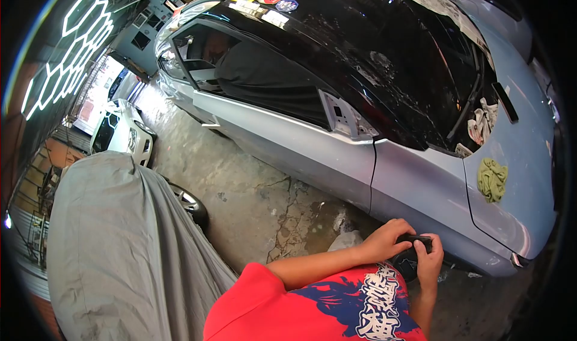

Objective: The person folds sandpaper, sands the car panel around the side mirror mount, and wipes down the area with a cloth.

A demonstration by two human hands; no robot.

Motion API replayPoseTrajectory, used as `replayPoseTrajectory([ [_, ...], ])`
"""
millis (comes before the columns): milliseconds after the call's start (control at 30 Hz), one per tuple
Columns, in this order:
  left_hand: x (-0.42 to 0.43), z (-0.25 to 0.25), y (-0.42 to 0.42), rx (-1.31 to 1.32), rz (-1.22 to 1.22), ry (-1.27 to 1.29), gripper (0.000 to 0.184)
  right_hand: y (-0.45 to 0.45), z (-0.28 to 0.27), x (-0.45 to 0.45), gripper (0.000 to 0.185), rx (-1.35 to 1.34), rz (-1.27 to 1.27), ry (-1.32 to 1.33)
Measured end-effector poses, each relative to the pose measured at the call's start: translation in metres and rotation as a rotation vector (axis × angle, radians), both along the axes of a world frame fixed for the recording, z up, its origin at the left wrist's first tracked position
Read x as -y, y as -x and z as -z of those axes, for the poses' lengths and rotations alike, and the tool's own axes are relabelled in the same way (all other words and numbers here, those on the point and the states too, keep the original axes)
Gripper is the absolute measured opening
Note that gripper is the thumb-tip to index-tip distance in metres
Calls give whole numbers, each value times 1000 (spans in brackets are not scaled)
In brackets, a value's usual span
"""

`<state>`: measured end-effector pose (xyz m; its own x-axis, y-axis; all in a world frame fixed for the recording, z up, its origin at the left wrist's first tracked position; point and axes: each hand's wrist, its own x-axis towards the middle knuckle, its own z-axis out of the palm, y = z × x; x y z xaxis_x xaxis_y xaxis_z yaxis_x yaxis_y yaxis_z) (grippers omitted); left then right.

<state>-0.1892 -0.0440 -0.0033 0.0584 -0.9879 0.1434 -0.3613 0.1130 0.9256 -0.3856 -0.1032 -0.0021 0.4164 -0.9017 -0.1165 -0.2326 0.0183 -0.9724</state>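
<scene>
Close to the front of a red shirt, a small black object (415, 239) is held between both hands. My left hand (387, 240) has its fingers closed on one end of it. The other end is gripped by my right hand (429, 258), thumb and fingers around it. Just beyond the hands stands a silver-blue car (415, 185) with its side turned toward me. A green cloth (492, 180) lies crumpled on its hood, and a flat black object (505, 102) rests near the windshield base.
A car under a grey cover (114, 233) stands at the left, its wheel (191, 206) showing. Cracked concrete floor (240, 191) runs between the cars. A white car (123, 130) is farther back. Crumpled newspaper (481, 124) sits by the windshield. Hexagonal lights (72, 58) glow overhead.
</scene>
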Motion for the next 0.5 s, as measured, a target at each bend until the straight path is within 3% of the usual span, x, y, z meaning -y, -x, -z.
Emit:
replayPoseTrajectory([
  [33,-1,2,-2,111,46,12,25,3,-1,1,23,-48,-49,5],
  [133,0,4,5,-209,28,-283,22,-7,-8,-5,24,122,78,-53],
  [233,-3,28,12,-597,4,-335,19,-12,5,-8,24,214,171,-138],
  [300,-9,41,16,-606,-2,-311,17,-10,3,-3,20,153,82,-116],
  [367,-17,7,10,-633,-10,-354,19,-11,-8,0,19,70,-35,-125],
  [467,-31,23,-2,-412,29,-269,22,-13,-14,5,21,5,-190,-163],
  [500,-35,19,-4,-472,28,-260,22,-20,-20,2,23,20,-205,-150],
])
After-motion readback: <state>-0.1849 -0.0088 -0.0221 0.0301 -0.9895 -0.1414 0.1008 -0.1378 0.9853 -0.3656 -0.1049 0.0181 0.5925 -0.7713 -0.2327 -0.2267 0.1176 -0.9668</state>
